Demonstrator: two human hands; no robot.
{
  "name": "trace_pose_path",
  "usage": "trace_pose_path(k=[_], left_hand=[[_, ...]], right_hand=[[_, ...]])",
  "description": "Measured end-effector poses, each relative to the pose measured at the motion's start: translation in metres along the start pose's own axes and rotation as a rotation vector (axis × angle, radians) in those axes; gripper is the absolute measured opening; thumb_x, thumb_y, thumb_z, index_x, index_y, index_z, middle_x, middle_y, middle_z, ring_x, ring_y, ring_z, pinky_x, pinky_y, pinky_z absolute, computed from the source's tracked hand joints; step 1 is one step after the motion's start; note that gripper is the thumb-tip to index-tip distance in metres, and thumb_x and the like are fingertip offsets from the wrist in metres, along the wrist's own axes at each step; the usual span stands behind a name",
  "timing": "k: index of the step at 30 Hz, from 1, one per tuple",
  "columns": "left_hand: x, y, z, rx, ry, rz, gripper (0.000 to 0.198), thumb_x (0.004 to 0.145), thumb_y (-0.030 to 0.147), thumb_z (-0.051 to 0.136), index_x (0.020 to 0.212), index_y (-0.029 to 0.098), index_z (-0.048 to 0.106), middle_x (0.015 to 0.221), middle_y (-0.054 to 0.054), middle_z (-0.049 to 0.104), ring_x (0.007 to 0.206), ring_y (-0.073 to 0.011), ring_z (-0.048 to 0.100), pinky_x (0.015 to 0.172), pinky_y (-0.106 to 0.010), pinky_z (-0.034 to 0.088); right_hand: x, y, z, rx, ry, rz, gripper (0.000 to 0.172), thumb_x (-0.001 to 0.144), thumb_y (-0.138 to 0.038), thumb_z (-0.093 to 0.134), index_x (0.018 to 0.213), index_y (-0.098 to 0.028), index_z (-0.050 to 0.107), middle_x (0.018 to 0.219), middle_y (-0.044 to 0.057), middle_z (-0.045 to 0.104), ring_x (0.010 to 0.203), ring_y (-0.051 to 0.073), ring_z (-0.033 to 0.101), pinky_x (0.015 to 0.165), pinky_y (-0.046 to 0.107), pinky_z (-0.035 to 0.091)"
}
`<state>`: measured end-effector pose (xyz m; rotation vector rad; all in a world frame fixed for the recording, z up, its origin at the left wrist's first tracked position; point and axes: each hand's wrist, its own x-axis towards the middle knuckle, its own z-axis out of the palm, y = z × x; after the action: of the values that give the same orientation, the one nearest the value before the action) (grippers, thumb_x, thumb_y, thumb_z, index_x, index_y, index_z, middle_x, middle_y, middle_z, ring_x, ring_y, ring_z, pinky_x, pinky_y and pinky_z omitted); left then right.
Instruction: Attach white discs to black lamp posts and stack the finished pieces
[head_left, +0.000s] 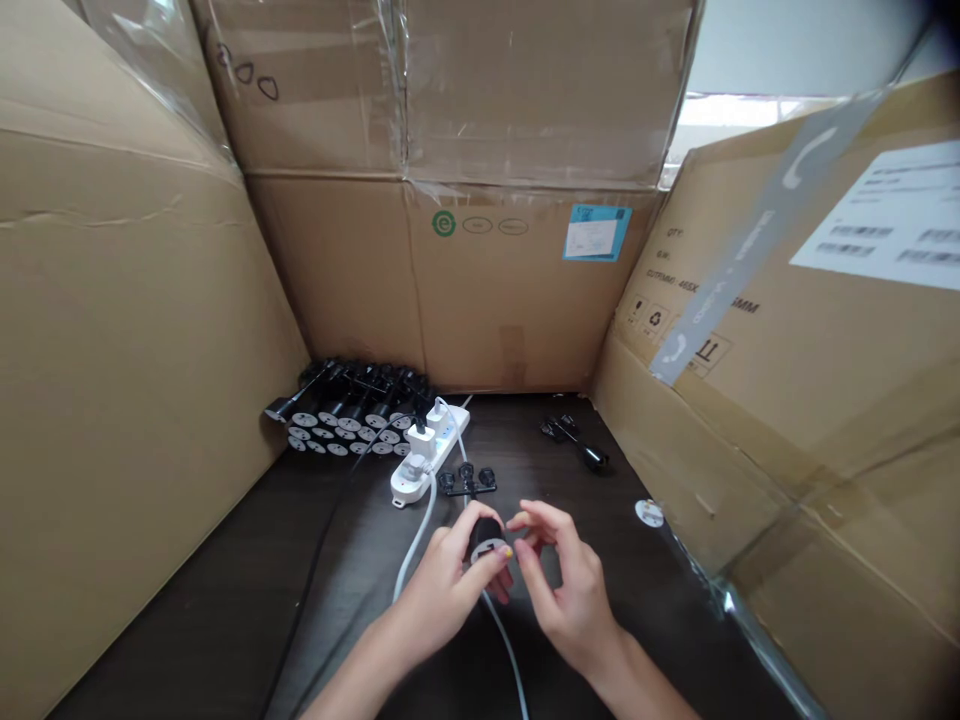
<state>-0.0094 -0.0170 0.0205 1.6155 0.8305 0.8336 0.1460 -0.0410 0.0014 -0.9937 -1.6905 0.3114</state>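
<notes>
My left hand [457, 565] is wrapped round a black cylindrical device [488, 530]. Its pale round end, with a dark slot-like mark, faces me, and its stem runs away to a bar with three small black heads [468, 480]. A small yellow spot shows at my left thumb tip. Just right of the device is my right hand [559, 570], its fingers curved and its thumb apart from the forefinger, with nothing visible between them. Whether its fingertips touch the device is hard to tell. A similar black device [577, 445] lies on the table, farther right.
Stacked black devices with pale round ends [349, 415] fill the back left. A white power strip [420, 470] with plugs and cables stands beside them. A round white disc [649, 513] lies by the right cardboard box [750, 420]. More boxes [495, 290] wall the back and left.
</notes>
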Motion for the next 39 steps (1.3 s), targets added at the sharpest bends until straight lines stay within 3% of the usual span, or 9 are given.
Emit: trace_pose_path(k=[5,8,12,15,20,25,28,33,39], left_hand=[[0.001,0.001,-0.005,-0.007,-0.043,-0.026,0.024,0.085,0.039,0.046,0.096,0.018,0.045,0.063,0.0,0.059,0.054,-0.0136,0.058,0.054,-0.024,0.046],[0.001,0.02,-0.02,0.076,0.029,-0.002,0.026,0.085,0.041,0.045,0.098,0.019,0.046,0.06,0.003,0.053,0.047,-0.01,0.049,0.046,-0.019,0.038],[-0.005,0.064,-0.054,0.432,0.249,0.178,0.025,0.08,0.041,0.051,0.092,0.02,0.057,0.072,0.0,0.053,0.063,-0.012,0.049,0.056,-0.02,0.039],[-0.01,0.088,-0.081,0.546,0.494,0.183,0.031,0.08,0.044,0.05,0.099,0.021,0.061,0.069,0.001,0.051,0.06,-0.0112,0.046,0.057,-0.02,0.038],[-0.016,0.086,-0.115,0.495,0.851,0.185,0.037,0.08,0.044,0.053,0.106,0.018,0.059,0.067,0.002,0.05,0.057,-0.0086,0.045,0.053,-0.018,0.039],[-0.012,0.078,-0.141,0.684,1.046,0.24,0.042,0.075,0.044,0.059,0.108,0.018,0.058,0.085,-0.001,0.06,0.066,-0.0105,0.054,0.064,-0.021,0.046],[0.0,0.074,-0.166,0.967,0.998,0.227,0.037,0.075,0.043,0.06,0.101,0.018,0.062,0.084,-0.001,0.064,0.07,-0.0126,0.057,0.071,-0.023,0.045],[0.027,0.059,-0.212,1.432,0.716,0.111,0.039,0.083,0.043,0.049,0.11,0.017,0.058,0.105,-0.004,0.062,0.085,-0.0179,0.058,0.078,-0.026,0.042],[0.032,0.038,-0.235,1.502,0.567,0.01,0.036,0.087,0.038,0.043,0.117,0.021,0.054,0.114,-0.004,0.06,0.098,-0.023,0.056,0.074,-0.026,0.042]], right_hand=[[0.0,0.003,0.002,-0.02,0.005,-0.004,0.035,0.085,-0.012,0.046,0.118,-0.02,0.042,0.093,0.005,0.061,0.078,0.014,0.063,0.069,0.024,0.052],[-0.001,0.007,0.003,-0.022,0.014,0.015,0.033,0.086,-0.012,0.045,0.118,-0.02,0.042,0.093,0.006,0.061,0.078,0.015,0.062,0.07,0.025,0.052],[-0.001,0.008,0.004,-0.001,0.015,0.019,0.032,0.086,-0.013,0.044,0.117,-0.02,0.042,0.092,0.006,0.061,0.077,0.015,0.062,0.068,0.025,0.051],[0.0,0.006,0.003,0.006,0.02,0.008,0.032,0.086,-0.013,0.044,0.117,-0.02,0.042,0.092,0.006,0.061,0.078,0.015,0.061,0.069,0.025,0.051],[0.0,0.004,0.0,0.001,0.024,-0.004,0.033,0.086,-0.012,0.044,0.118,-0.02,0.042,0.091,0.006,0.06,0.073,0.014,0.061,0.067,0.025,0.05],[0.0,0.004,0.0,-0.001,0.026,-0.012,0.033,0.086,-0.012,0.043,0.118,-0.02,0.042,0.091,0.005,0.061,0.073,0.013,0.061,0.066,0.024,0.05],[0.0,0.004,0.0,-0.011,0.019,-0.02,0.033,0.086,-0.012,0.043,0.118,-0.02,0.042,0.09,0.005,0.061,0.071,0.013,0.061,0.065,0.024,0.05],[0.001,0.006,-0.001,-0.031,0.017,-0.031,0.032,0.086,-0.012,0.043,0.118,-0.02,0.041,0.088,0.005,0.061,0.068,0.013,0.061,0.064,0.025,0.05],[0.002,0.006,-0.001,-0.062,0.007,-0.029,0.032,0.086,-0.012,0.043,0.117,-0.02,0.042,0.087,0.005,0.062,0.067,0.014,0.06,0.064,0.025,0.05]])
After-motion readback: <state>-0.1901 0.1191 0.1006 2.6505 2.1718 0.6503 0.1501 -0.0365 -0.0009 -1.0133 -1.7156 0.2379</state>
